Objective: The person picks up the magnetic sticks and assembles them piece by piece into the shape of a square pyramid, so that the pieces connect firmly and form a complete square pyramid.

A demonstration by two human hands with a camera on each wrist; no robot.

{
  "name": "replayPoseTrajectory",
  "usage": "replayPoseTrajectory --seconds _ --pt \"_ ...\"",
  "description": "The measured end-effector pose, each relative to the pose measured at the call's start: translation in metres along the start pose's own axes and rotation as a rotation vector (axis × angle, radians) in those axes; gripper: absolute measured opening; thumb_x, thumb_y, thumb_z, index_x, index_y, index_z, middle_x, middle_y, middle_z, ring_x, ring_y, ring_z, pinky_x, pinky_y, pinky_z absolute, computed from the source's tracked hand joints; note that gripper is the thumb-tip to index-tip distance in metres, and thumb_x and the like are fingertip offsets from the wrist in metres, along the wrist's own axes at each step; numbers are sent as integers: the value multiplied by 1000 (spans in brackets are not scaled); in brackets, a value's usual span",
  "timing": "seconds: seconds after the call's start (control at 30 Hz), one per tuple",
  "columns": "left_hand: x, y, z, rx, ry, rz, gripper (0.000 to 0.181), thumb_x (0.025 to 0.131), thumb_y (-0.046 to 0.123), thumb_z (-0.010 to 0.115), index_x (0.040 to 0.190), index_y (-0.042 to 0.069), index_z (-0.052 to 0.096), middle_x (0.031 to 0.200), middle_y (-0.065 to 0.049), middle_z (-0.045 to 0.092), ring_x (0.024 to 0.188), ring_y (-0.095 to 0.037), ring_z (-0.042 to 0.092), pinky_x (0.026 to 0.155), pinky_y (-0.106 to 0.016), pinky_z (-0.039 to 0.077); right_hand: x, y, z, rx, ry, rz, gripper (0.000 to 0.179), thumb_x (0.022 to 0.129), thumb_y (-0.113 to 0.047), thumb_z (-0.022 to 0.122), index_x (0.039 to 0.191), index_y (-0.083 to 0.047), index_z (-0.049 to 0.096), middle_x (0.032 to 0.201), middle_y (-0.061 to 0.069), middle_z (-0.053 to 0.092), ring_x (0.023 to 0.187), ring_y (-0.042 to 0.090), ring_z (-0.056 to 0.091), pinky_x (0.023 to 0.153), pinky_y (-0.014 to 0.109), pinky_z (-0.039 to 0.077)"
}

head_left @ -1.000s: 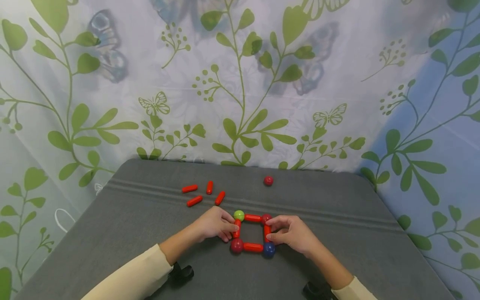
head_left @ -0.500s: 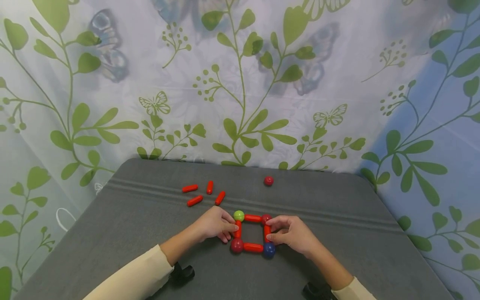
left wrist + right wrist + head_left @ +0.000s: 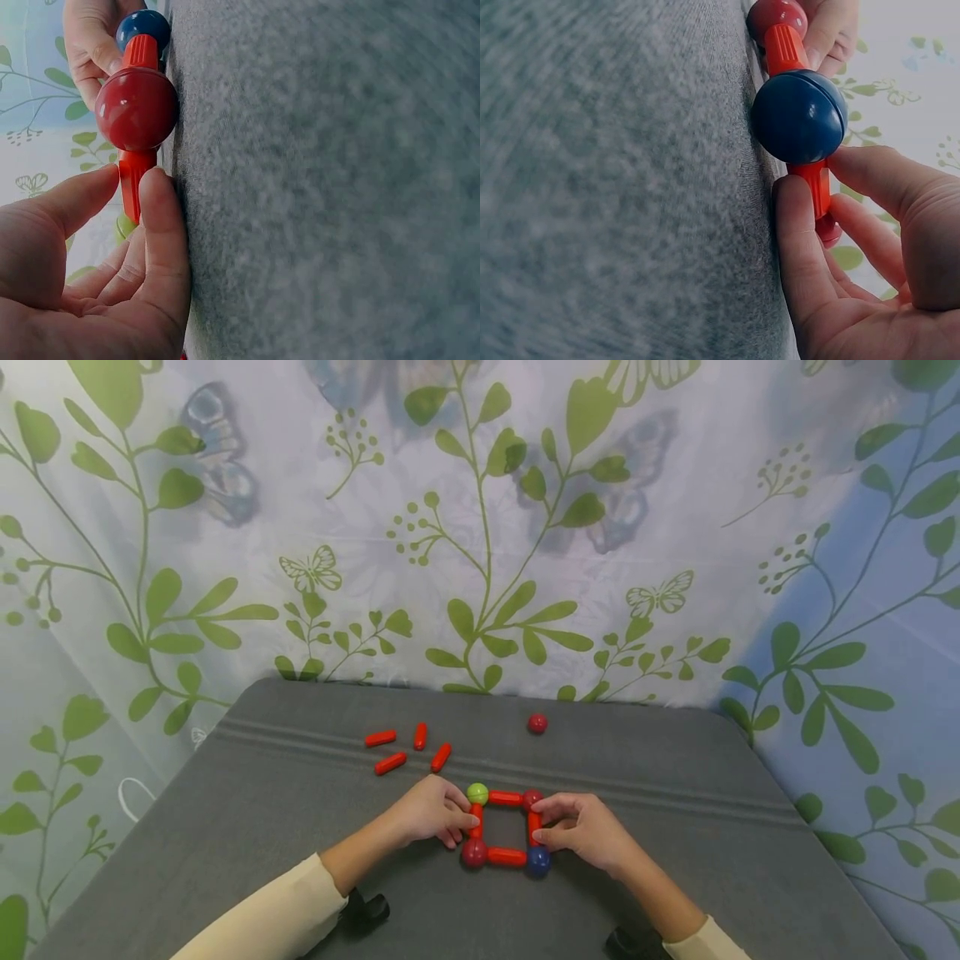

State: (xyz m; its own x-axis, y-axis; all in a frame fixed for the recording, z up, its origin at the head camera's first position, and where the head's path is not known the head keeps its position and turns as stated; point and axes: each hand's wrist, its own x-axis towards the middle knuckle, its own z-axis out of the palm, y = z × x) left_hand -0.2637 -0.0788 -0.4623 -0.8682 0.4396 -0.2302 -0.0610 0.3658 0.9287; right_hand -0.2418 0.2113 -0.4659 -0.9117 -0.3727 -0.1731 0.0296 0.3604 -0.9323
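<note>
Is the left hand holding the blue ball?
No, the left hand pinches a red stick; the blue ball is near the right hand.

A pale curtain [image 3: 420, 577] printed with green leafy stems and butterflies, bluer toward the right, hangs behind a gray, round-cornered table [image 3: 247, 810] crossed side to side by faint parallel lines, as a thin white loop [image 3: 121, 795] shows beside the table's left edge.
</note>
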Motion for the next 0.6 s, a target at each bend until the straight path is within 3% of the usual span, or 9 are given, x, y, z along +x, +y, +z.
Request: replayPoseTrajectory --seconds 0.33,0.6 --pt "-2 -1 -2 3 -43 30 28 91 9 76 112 -8 68 84 -11 75 65 -18 67 61 -35 62 0 6 1 -21 17 -11 42 86 -15 83 122 1 69 106 13 69 85 21 72 74 32 62" --pt "-4 -4 -10 105 -42 78 28 92 12 76 112 -6 69 85 -10 75 67 -19 69 62 -35 61 -2 5 1 -11 27 -37 41 86 -13 83 121 2 68 107 17 69 84 20 72 73 32 62"
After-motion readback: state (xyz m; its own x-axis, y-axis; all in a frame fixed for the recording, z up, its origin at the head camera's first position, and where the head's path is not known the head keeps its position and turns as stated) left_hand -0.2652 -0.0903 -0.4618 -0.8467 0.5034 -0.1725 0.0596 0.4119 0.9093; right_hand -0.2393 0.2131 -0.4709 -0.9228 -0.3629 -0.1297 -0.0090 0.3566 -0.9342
